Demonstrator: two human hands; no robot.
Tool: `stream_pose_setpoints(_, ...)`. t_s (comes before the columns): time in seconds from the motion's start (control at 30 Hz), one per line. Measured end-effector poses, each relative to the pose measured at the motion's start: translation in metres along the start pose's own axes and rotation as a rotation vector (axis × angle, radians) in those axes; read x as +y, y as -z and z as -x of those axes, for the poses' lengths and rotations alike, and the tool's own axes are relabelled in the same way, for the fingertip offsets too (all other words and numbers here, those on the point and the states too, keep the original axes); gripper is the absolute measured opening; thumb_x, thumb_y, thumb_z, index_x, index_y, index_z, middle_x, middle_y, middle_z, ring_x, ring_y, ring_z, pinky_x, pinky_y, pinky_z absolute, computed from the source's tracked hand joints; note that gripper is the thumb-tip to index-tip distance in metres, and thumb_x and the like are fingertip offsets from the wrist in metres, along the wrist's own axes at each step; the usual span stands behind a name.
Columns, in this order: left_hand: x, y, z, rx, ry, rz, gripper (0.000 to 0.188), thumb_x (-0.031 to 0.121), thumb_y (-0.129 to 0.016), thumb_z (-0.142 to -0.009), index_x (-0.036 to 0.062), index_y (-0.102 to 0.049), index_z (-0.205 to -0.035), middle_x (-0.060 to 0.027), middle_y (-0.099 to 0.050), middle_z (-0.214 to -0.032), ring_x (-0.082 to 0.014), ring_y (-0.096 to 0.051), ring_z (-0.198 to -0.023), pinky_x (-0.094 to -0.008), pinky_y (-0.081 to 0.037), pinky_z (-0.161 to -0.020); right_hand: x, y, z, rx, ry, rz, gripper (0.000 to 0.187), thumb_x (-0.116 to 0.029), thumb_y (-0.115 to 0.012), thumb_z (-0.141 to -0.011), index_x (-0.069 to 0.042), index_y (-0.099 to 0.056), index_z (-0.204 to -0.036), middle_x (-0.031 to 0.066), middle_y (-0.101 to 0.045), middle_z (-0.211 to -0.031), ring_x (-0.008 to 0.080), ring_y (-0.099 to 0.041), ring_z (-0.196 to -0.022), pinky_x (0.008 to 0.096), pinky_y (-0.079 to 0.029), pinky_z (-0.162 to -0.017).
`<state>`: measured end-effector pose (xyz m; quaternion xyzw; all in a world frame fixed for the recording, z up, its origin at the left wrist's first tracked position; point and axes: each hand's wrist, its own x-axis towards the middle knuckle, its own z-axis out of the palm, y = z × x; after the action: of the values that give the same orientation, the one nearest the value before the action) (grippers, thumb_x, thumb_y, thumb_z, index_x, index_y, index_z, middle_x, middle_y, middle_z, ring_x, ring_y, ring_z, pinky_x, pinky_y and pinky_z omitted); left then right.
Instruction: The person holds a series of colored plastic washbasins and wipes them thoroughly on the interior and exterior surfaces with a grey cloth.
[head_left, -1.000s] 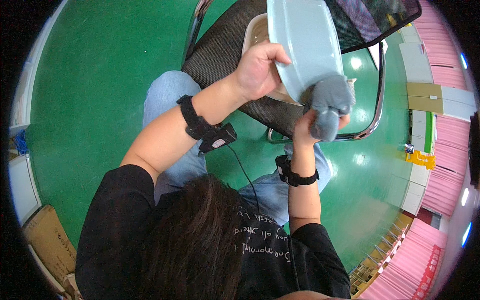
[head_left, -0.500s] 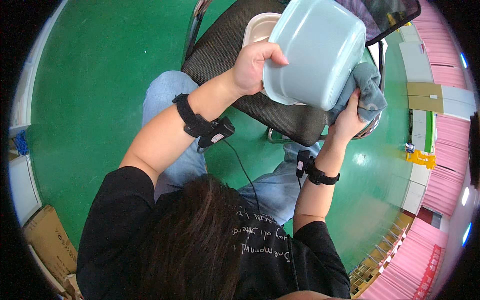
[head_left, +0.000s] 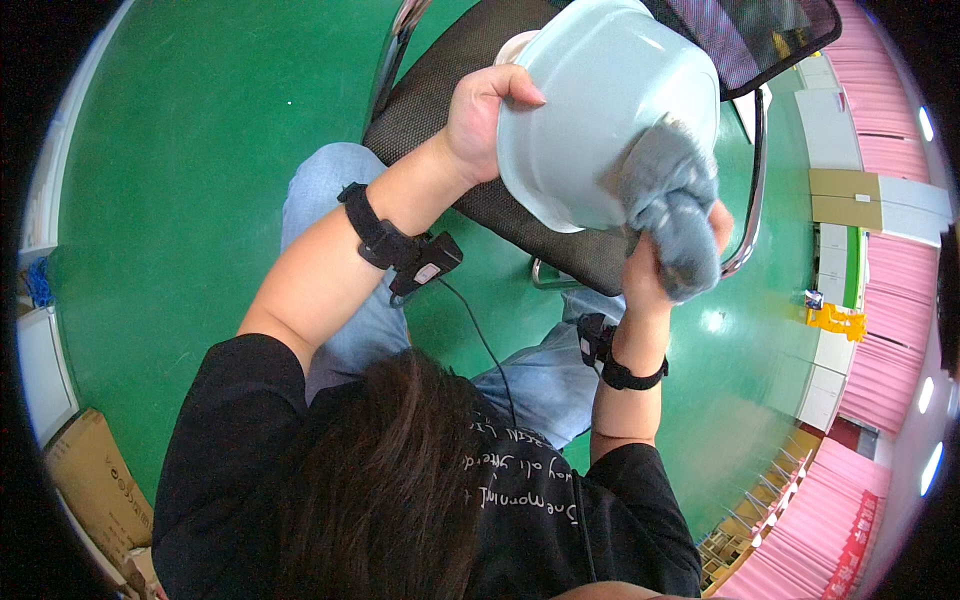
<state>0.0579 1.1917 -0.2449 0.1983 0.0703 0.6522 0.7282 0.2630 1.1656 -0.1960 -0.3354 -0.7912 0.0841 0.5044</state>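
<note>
A pale blue plastic basin [head_left: 590, 105] is held tilted on its side above the chair seat, its outer wall and base showing. My left hand [head_left: 482, 118] grips its rim, thumb on the outside and fingers hidden behind the rim. In my right hand [head_left: 650, 275] is a bunched grey-blue cloth [head_left: 675, 200], pressed against the side of the basin near its base. Most of the right fingers are covered by the cloth. Behind the basin's rim, a white container [head_left: 515, 47] shows in part on the seat.
A black mesh chair [head_left: 430, 95] with metal arms stands in front of my knees on the green floor [head_left: 220, 150]. Cabinets [head_left: 830, 130] and pink curtains [head_left: 885, 320] line the right side. A cardboard box [head_left: 95, 490] stands at lower left.
The cloth has moved left and toward me, from the basin's edge onto its outer side. The basin has shifted slightly left and turned a little, covering more of the white container.
</note>
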Motion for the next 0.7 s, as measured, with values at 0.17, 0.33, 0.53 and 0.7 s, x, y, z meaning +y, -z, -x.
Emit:
stream_pose_setpoints(0.17, 0.002, 0.002, 0.000, -0.042, 0.074, 0.107, 0.043, 0.013, -0.044, -0.075, -0.0049, -0.053, -0.113, -0.0174, -0.061, -0.104, -0.0263, -0.062, -0.091, -0.0381, -0.050, -0.086, 0.001, 0.007, 0.002, -0.136, 0.092, -0.083, 0.042, -0.011, -0.065, -0.080, -0.001, -0.045, -0.115, 0.0169, -0.054, -0.116, 0.0264, -0.052, -0.111, 0.0411, -0.037, -0.099)
stream_pose_setpoints(0.33, -0.002, -0.001, -0.003, -0.045, 0.137, 0.085, 0.043, 0.012, -0.045, -0.074, -0.0055, -0.054, -0.112, -0.0176, -0.062, -0.103, -0.0262, -0.063, -0.089, -0.0369, -0.051, -0.085, 0.030, 0.027, 0.009, -0.049, 0.019, -0.072, 0.040, -0.008, -0.064, -0.077, 0.000, -0.047, -0.112, 0.0157, -0.055, -0.113, 0.0262, -0.054, -0.107, 0.0385, -0.038, -0.096)
stream_pose_setpoints(0.53, -0.007, -0.010, 0.000, -0.030, 0.243, 0.021, 0.052, 0.011, -0.044, -0.070, -0.0058, -0.048, -0.120, -0.0204, -0.059, -0.110, -0.0296, -0.061, -0.095, -0.0400, -0.049, -0.089, 0.063, 0.051, -0.010, 0.170, 0.053, 0.328, 0.038, 0.003, -0.055, -0.073, 0.004, -0.051, -0.111, 0.0146, -0.056, -0.107, 0.0259, -0.054, -0.100, 0.0338, -0.038, -0.093)
stream_pose_setpoints(0.7, -0.011, -0.016, 0.000, -0.074, 0.327, 0.053, 0.062, 0.009, -0.044, -0.067, -0.0051, -0.042, -0.128, -0.0228, -0.055, -0.119, -0.0332, -0.060, -0.102, -0.0427, -0.049, -0.091, 0.048, 0.050, -0.031, 0.169, -0.071, 0.231, 0.035, 0.003, -0.057, -0.076, 0.004, -0.051, -0.110, 0.0134, -0.054, -0.108, 0.0253, -0.052, -0.101, 0.0341, -0.037, -0.094)
